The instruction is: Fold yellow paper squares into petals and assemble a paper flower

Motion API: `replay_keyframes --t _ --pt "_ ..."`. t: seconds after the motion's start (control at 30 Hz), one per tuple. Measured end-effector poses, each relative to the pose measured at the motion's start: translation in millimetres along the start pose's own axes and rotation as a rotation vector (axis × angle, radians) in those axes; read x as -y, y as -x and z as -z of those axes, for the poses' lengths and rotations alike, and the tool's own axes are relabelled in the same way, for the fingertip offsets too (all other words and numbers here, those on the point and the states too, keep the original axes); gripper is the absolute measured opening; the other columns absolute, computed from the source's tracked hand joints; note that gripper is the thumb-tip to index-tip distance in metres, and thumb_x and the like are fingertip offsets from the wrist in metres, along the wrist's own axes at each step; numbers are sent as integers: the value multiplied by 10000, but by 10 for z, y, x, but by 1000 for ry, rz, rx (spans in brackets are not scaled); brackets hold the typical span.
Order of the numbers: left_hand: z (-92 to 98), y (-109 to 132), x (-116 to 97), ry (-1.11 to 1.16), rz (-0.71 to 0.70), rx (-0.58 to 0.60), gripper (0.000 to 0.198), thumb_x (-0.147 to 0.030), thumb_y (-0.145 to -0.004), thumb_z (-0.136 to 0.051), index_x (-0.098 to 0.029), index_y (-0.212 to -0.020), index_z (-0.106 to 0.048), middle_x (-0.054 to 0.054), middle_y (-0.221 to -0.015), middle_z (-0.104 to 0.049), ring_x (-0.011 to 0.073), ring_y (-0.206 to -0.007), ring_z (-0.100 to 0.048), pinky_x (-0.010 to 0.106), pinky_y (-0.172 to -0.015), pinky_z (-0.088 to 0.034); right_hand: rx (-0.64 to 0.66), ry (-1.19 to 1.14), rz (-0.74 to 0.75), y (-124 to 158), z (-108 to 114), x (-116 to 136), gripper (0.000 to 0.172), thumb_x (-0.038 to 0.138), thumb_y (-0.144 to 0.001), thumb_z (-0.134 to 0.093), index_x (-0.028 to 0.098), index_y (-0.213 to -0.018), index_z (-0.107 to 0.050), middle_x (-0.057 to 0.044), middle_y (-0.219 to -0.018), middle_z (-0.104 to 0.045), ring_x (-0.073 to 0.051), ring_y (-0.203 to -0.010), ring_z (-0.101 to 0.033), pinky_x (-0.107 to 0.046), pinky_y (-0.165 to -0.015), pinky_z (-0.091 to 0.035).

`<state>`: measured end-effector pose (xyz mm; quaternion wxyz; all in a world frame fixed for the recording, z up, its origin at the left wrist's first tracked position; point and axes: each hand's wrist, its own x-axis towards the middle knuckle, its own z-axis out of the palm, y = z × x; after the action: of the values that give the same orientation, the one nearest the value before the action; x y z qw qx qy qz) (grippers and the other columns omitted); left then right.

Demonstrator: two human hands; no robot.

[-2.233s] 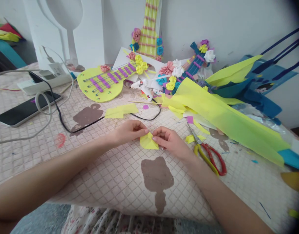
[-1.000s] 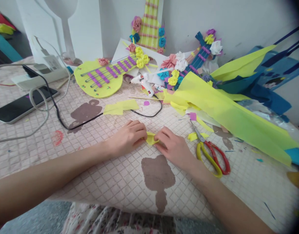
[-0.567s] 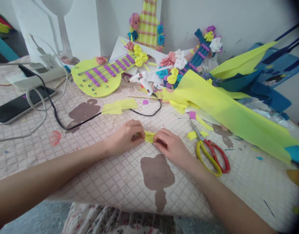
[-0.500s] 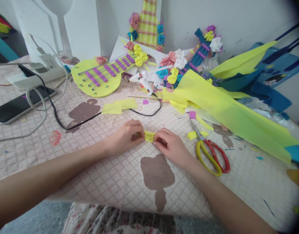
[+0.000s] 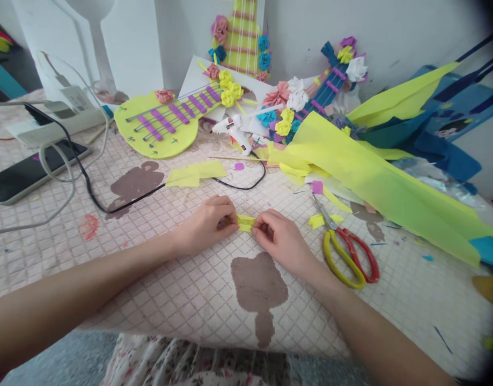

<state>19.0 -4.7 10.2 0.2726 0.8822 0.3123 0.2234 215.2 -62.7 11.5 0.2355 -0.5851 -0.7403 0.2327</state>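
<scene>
A small strip of yellow crepe paper [image 5: 245,223] is stretched between my two hands, just above the quilted tablecloth. My left hand [image 5: 213,222] pinches its left end; my right hand [image 5: 279,236] pinches the right end. Creases run along the strip, and its ends are hidden by my fingers. Beyond my hands lie flat yellow paper pieces [image 5: 196,173]. To the right of my right hand rest scissors [image 5: 346,252] with one yellow and one red handle, blades pointing away, beside yellow scraps [image 5: 324,220].
A white glue gun [image 5: 236,134] lies at the back, its black cord on the cloth. Behind are a yellow paper guitar [image 5: 161,126] and a blue one [image 5: 326,91] with paper flowers. Large yellow crepe sheets [image 5: 383,182] spread right. A phone [image 5: 32,171] and power strip [image 5: 53,126] sit left.
The yellow strip now shows sharper folds along its length between my fingers. Both hands keep their pinch in nearly the same place, and the view has shifted slightly.
</scene>
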Motion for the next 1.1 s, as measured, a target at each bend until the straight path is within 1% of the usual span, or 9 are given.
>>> replay_keyframes --t 0.1,0.27,0.53,0.77,1.1 --pt "-3 3 -8 0 17 -8 85 -149 -805 -543 -143 -736 -591 50 -807 -547 172 -814 -525 296 -719 -454 -10 23 -7 -2 -15 3 79 156 -808 -519 193 -738 -515 0 -751 -541 -132 -666 -509 -259 -606 -384" --pt "-14 1 -10 -2 17 -19 104 -151 -812 -524 -146 -731 -587 47 -804 -544 165 -804 -523 297 -727 -458 -23 40 -3 -8 -36 -2 80 142 -797 -525 194 -737 -512 4 -757 -543 -130 -669 -513 -258 -613 -384" --pt "-30 -12 -33 -32 52 -34 115 -137 -794 -529 -145 -683 -557 45 -779 -549 157 -766 -519 274 -664 -450 -42 70 -24 -17 -68 -5 110 166 -799 -540 195 -704 -493 7 -723 -545 -130 -649 -511 -258 -593 -373" --pt "-60 -14 -29 -50 30 -74 102 -107 -776 -529 -149 -685 -550 44 -780 -553 164 -774 -513 289 -686 -455 -68 71 -16 -22 -89 -14 107 198 -810 -535 198 -708 -505 3 -719 -556 -134 -643 -516 -261 -588 -372" --pt "-77 -19 -7 -44 39 -75 116 -107 -771 -543 -152 -665 -525 39 -777 -548 170 -789 -513 324 -740 -453 -108 121 -11 -28 -126 -19 114 180 -784 -536 203 -685 -486 6 -714 -556 -135 -630 -515 -262 -572 -361"
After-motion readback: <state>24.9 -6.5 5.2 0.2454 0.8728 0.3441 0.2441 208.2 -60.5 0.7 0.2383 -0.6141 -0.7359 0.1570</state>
